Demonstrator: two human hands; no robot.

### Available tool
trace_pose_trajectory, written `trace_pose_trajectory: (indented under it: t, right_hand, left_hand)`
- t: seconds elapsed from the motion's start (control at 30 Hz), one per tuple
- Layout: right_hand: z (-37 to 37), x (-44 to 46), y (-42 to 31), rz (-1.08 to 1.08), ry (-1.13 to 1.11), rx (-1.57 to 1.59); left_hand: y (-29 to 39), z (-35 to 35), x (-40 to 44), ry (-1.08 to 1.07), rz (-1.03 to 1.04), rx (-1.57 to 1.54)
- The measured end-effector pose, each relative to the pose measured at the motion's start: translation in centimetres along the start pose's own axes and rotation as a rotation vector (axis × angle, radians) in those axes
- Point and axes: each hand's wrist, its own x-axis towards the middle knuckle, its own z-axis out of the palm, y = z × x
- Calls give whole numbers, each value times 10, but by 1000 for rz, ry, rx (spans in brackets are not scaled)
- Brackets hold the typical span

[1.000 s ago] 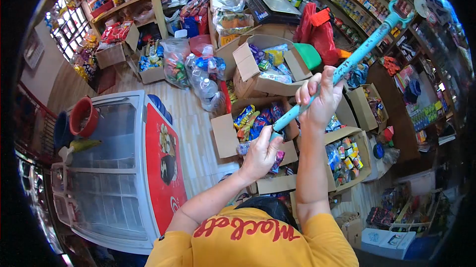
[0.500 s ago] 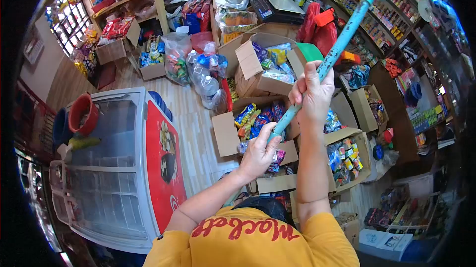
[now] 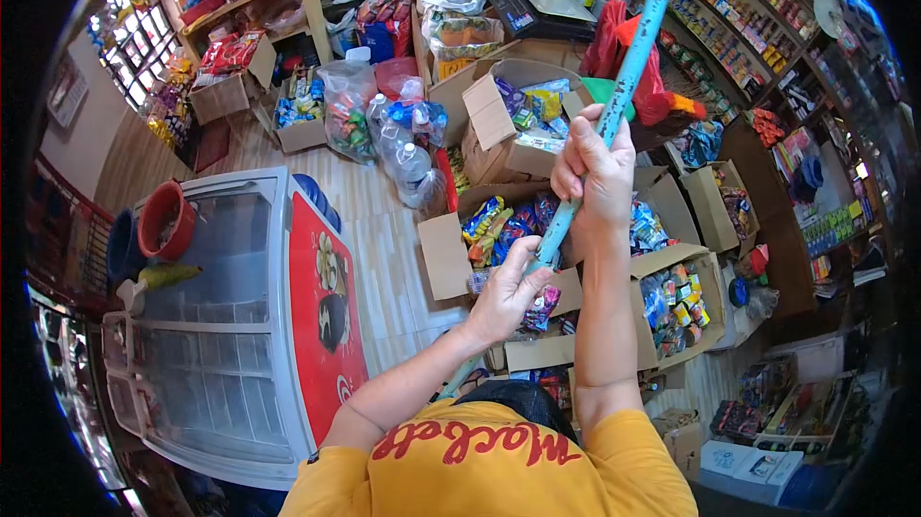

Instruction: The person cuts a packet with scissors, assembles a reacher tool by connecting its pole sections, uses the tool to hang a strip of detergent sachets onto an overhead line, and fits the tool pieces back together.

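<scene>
A long turquoise pole (image 3: 628,76) with chipped paint slants up and to the right, its forked tip near the top edge. My right hand (image 3: 597,170) is wrapped round its middle part. Lower down, my left hand (image 3: 508,292) grips the pole, with the thumb along it. Beneath my hands is an open carton (image 3: 446,255) of colourful packets. Another carton (image 3: 648,314), holding small jars and packs, lies right of my right forearm. Part of a thin greenish rod shows below my left wrist.
At the left stands a glass-topped freezer (image 3: 206,296) with a red basin (image 3: 166,220) on it. Clear bottles (image 3: 413,167) and bagged goods stand beyond the floor strip. Stocked shelves (image 3: 739,18) line the right, with a red bag (image 3: 652,90) before them.
The pole's upper end has swung left and upward, so it stands steeper. Both hands keep their hold, and my right hand has moved slightly left.
</scene>
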Motion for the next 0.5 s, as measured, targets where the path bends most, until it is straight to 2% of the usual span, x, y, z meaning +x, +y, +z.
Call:
trace_pose_trajectory:
  t: [0.2, 0.3, 0.4, 0.5]
  right_hand:
    - [-3, 2, 14, -62, 131, -90]
    - [-7, 3, 18, -59, 184, -124]
    - [-9, 6, 18, -38, 208, -84]
    - [-13, 7, 18, -3, 185, -17]
  left_hand:
    - [-10, -5, 0, 87, 73, 228]
    - [-12, -4, 1, 101, 50, 253]
    - [-18, -5, 7, 116, 111, 198]
    - [-22, -8, 6, 61, 9, 157]
